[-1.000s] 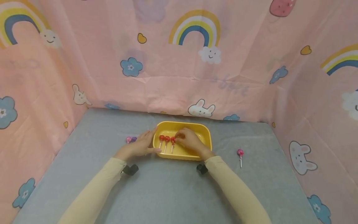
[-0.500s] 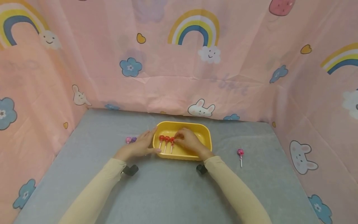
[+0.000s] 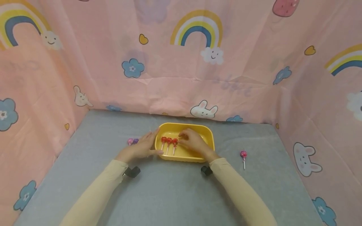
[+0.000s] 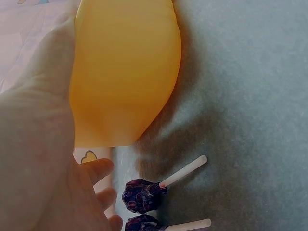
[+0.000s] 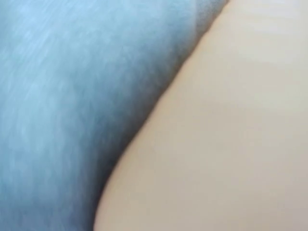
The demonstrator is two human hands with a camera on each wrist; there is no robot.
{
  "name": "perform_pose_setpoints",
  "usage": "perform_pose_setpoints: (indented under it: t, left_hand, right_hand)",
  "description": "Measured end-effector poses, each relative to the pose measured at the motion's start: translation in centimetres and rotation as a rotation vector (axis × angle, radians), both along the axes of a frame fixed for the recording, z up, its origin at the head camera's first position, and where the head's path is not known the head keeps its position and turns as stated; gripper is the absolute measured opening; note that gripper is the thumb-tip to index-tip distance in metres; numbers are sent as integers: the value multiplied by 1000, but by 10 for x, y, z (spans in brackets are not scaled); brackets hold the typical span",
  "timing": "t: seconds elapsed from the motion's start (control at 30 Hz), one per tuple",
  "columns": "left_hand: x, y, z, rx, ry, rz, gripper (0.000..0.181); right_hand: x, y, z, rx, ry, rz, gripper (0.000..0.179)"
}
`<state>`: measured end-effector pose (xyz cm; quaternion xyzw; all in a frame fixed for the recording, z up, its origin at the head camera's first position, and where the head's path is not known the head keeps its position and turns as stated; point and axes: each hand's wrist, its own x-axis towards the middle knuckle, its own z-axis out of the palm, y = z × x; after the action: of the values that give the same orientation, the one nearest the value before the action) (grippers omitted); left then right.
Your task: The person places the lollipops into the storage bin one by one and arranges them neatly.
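Three lollipops (image 3: 169,141) inside the tray (image 3: 182,158)

Rounded rectangular yellow tray (image 3: 186,159), solid colour. Three red-wrapped round lollipops (image 3: 169,140) inside, white sticks. Pink-wrapped round lollipop (image 3: 243,153) at right, white stick. Round lollipops (image 3: 136,141) left of tray: pink, purple. Plain grey cloth tabletop (image 3: 169,194). Pink fabric backdrop (image 3: 175,69), printed with rainbows (image 3: 197,18), blue flowers (image 3: 137,64), white rabbits (image 3: 202,111). Plain cream sleeves (image 3: 93,191).

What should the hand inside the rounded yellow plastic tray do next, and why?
Probably ease the right hand out of the tray: three round red lollipops lie there in a row, and the hand sits close beside the rightmost, perhaps touching it; the left hand touches the tray's end.
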<state>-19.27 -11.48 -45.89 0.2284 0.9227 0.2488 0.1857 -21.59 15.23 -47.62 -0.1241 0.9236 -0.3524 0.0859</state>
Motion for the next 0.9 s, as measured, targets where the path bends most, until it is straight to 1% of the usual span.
perform_pose_setpoints:
  t: [0.1,0.2,0.27,0.37,0.43,0.53,0.67,0.9]
  left_hand:
    - [-1,0,-1,9,1,2,110]
    - [-2,-1,-3,8,-3,5,109]
    - [-2,-2,-3,12,-5,3,109]
    - [-2,-2,-3,12,-9,-3,109]
    - [-2,-2,-3,16,-10,-5,109]
    - [-2,-2,-2,16,-4,-9,110]
    - [0,-2,-2,26,-4,-5,108]
    - [1,-1,0,26,-23,12,108]
  right_hand:
    - [1,4,6,-5,-9,-13,30]
    - [2,9,15,-13,17,7,31]
    - [3,13,21,-14,52,32,31]
    - [6,21,29,-8,102,46,31]
    - [10,27,35,1,143,43,31]
    - [15,37,43,-11,171,36,32]
    - [22,53,52,-43,167,34,34]
    - [30,90,64,-53,181,18,36]
